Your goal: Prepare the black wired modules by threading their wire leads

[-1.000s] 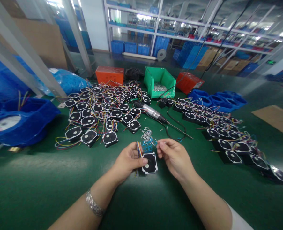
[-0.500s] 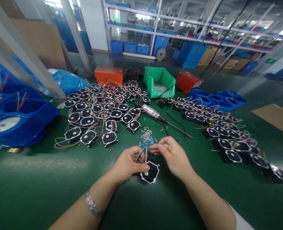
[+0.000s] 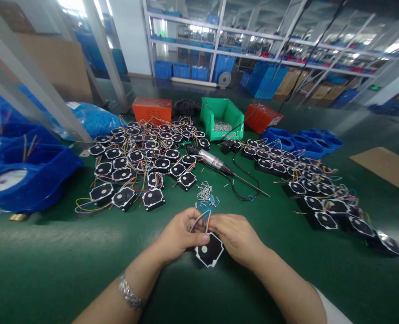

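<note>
My left hand (image 3: 182,233) grips a black module (image 3: 212,252) with a white edge and a pale round spot, its thumb pressed on the top face. A bundle of coloured wires (image 3: 206,219) loops up from the module's far side. My right hand (image 3: 235,234) is closed against the module's far right edge; its fingertips are hidden behind the wires and module. What it pinches, if anything, I cannot make out. Just beyond both hands lies a loose pile of screws (image 3: 204,191) mixed with small blue rings (image 3: 206,203).
An electric screwdriver (image 3: 214,162) with a long bit lies past the screws. Similar modules spread out at left (image 3: 135,155) and in rows at right (image 3: 297,186). A green bin (image 3: 224,132) of small metal parts stands at the back. Blue meter housings (image 3: 51,173) sit at left.
My right hand has moved in from the screws and rings to the module's far right edge. Another person's hand at the left edge has gone from view.
</note>
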A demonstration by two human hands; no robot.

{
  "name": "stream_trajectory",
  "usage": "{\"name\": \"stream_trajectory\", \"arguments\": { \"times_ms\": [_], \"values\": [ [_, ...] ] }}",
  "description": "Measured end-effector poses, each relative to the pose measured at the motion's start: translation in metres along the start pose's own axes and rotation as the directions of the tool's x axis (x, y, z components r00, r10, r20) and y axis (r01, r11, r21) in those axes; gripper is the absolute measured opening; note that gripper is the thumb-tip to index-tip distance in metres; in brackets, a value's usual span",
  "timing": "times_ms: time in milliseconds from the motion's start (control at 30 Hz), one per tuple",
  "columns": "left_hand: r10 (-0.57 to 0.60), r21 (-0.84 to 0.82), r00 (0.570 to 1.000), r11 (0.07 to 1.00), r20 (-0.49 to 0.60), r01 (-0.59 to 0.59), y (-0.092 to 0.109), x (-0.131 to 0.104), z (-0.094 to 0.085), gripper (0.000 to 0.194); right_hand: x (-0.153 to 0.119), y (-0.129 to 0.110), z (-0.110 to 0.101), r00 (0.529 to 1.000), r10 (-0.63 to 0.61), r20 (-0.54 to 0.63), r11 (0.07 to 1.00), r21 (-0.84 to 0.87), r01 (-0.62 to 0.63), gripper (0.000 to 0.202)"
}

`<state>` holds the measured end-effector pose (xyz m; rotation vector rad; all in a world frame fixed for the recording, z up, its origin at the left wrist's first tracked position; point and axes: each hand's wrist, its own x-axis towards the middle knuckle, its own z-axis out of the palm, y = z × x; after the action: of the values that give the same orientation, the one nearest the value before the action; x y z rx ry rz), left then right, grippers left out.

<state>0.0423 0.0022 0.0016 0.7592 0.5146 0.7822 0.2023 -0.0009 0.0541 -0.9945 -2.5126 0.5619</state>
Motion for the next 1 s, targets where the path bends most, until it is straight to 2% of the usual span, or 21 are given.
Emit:
{"name": "stream_trajectory", "arguments": {
  "times_ms": [233,300,367,400,433,467,533,633,700,767,800,867,900,933,967,1000],
  "values": [
    [0.029,-0.052,0.997,0.998,-0.070,-0.033,0.006,-0.004,-0.002,0.034,0.003,-0.007,0.002,1.000,-0.031,-0.005,0.983,0.182,0.031,0.030],
    [0.021,-0.004,0.996,1.000,-0.083,-0.021,0.011,-0.005,-0.007,0.033,0.002,-0.001,-0.002,0.999,0.034,-0.041,0.992,0.126,-0.028,0.032],
    [-0.008,0.124,0.994,0.992,-0.105,0.021,0.018,-0.008,-0.012,0.031,-0.001,0.014,-0.014,0.969,0.165,-0.183,0.986,0.000,-0.168,0.029],
    [-0.022,0.227,0.991,0.972,-0.134,0.053,0.022,-0.009,-0.014,0.030,-0.005,0.025,-0.024,0.926,0.244,-0.290,0.959,-0.073,-0.276,0.027],
    [-0.027,0.351,0.984,0.932,-0.174,0.088,0.025,-0.011,-0.016,0.029,-0.010,0.038,-0.036,0.859,0.309,-0.408,0.909,-0.141,-0.393,0.025],
    [-0.016,0.483,0.975,0.867,-0.220,0.124,0.029,-0.013,-0.017,0.026,-0.017,0.051,-0.049,0.774,0.360,-0.521,0.827,-0.206,-0.523,0.024],
    [0.043,0.708,0.956,0.682,-0.289,0.183,0.033,-0.016,-0.017,0.020,-0.034,0.077,-0.075,0.600,0.440,-0.669,0.580,-0.298,-0.758,0.026],
    [0.112,0.878,0.949,0.423,-0.294,0.222,0.035,-0.019,-0.015,0.016,-0.060,0.105,-0.100,0.403,0.585,-0.704,0.164,-0.385,-0.908,0.034],
    [0.174,0.928,0.938,0.278,-0.301,0.246,0.034,-0.019,-0.015,0.020,-0.071,0.115,-0.104,0.286,0.661,-0.694,-0.018,-0.396,-0.918,0.038],
    [0.341,0.958,0.895,0.101,-0.287,0.269,0.032,-0.019,-0.014,0.024,-0.076,0.120,-0.103,0.223,0.709,-0.669,-0.098,-0.407,-0.908,0.040],
    [0.463,0.965,0.854,0.014,-0.239,0.262,0.031,-0.020,-0.012,0.024,-0.077,0.122,-0.102,0.209,0.723,-0.658,-0.117,-0.416,-0.902,0.040],
    [0.686,0.974,0.726,-0.126,-0.052,0.188,0.027,-0.023,-0.007,0.020,-0.075,0.124,-0.100,0.194,0.734,-0.651,-0.145,-0.429,-0.891,0.040],
    [0.742,0.979,0.669,-0.172,0.053,0.113,0.025,-0.025,-0.003,0.017,-0.074,0.125,-0.100,0.188,0.735,-0.652,-0.156,-0.431,-0.889,0.040],
    [0.752,0.980,0.645,-0.197,0.138,0.019,0.021,-0.028,0.002,0.015,-0.072,0.125,-0.100,0.180,0.734,-0.655,-0.165,-0.430,-0.888,0.040],
    [0.718,0.978,0.668,-0.196,0.194,-0.073,0.018,-0.029,0.008,0.013,-0.071,0.126,-0.100,0.173,0.733,-0.658,-0.174,-0.427,-0.887,0.040],
    [0.651,0.974,0.725,-0.174,0.224,-0.145,0.014,-0.030,0.014,0.013,-0.069,0.126,-0.100,0.167,0.730,-0.663,-0.183,-0.425,-0.887,0.039]
  ]
}}
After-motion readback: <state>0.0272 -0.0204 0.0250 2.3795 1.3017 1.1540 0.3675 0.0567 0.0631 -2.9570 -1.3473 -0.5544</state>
